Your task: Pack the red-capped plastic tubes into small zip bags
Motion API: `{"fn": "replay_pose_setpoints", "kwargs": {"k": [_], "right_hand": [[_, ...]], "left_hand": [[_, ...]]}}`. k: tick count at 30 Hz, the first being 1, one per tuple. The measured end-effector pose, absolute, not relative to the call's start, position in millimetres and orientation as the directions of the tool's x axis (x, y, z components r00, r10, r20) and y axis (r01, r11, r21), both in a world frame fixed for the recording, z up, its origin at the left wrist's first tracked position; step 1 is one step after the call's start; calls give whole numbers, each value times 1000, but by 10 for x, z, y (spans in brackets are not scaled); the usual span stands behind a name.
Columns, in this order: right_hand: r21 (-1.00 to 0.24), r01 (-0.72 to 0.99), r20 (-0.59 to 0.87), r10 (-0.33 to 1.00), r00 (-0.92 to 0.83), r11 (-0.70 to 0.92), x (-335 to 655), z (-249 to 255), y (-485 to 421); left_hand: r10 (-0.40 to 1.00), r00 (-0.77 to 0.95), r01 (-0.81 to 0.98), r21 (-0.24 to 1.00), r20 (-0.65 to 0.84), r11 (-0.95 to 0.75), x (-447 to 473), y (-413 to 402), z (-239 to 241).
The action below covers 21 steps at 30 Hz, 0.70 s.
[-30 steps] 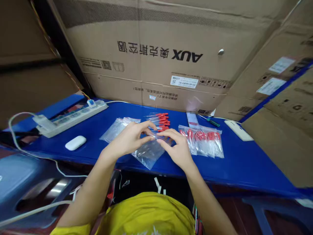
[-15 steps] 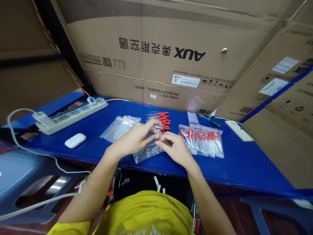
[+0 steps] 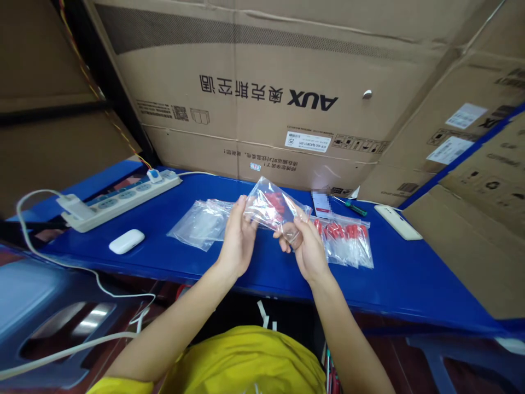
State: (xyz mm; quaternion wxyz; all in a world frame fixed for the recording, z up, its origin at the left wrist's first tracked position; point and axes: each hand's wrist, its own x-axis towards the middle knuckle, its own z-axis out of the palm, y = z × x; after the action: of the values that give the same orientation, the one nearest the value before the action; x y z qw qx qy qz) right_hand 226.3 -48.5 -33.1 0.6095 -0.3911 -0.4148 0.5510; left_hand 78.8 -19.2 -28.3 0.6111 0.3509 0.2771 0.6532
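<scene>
A clear plastic bag (image 3: 259,203) is held up above the table between my two hands. My left hand (image 3: 238,241) grips its left edge, thumb up. The lower right corner is pinched by the fingers of my right hand (image 3: 308,246). Red-handled pieces with thin shafts, like small screwdrivers, show red through the film; they appear to lie behind the bag. Left of my left hand is a stack of flat clear zip bags (image 3: 199,221). To the right of my right hand lie filled bags (image 3: 346,246) with red-handled pieces inside.
A white power strip (image 3: 123,200) and a white earbud case (image 3: 127,241) are on the left of the blue table (image 3: 394,279). At the right back are a green-handled screwdriver (image 3: 356,209), a white card (image 3: 321,203) and a pale phone (image 3: 397,221). Cardboard (image 3: 262,65) walls the back.
Both hands have spread apart and raised the clear bag off the table. It is now tilted in front of the loose red-handled pieces. My view has shifted slightly.
</scene>
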Motion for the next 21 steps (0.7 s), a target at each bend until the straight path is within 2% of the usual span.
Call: {"fn": "replay_pose_setpoints", "kwargs": {"k": [2, 4, 8, 11, 13, 17, 21], "right_hand": [[-916, -394, 86, 996, -8, 76, 2211, -324, -515], [-907, -416, 97, 993, -65, 61, 2163, -340, -539], [-929, -366, 137, 968, -208, 53, 2122, -400, -565], [-972, -227, 148, 913, -380, 64, 2157, -439, -569], [-983, -139, 167, 895, -414, 119, 2204, -457, -562], [-931, 108, 315, 918, -241, 348, 2289, -449, -539], [-746, 454, 545, 839, -5, 488, 2264, -422, -526]], "left_hand": [[946, 300, -655, 747, 123, 110, 832, -234, -305], [882, 442, -647, 739, 166, 186, 847, -274, -336], [929, 331, -708, 694, 165, 129, 835, -315, -341], [969, 221, -761, 641, 110, 101, 803, -279, -275], [984, 162, -791, 605, 73, 85, 767, -229, -230], [998, 51, -803, 595, 37, 19, 691, -133, -199], [998, 45, -675, 738, 41, 0, 692, -116, -232]]}}
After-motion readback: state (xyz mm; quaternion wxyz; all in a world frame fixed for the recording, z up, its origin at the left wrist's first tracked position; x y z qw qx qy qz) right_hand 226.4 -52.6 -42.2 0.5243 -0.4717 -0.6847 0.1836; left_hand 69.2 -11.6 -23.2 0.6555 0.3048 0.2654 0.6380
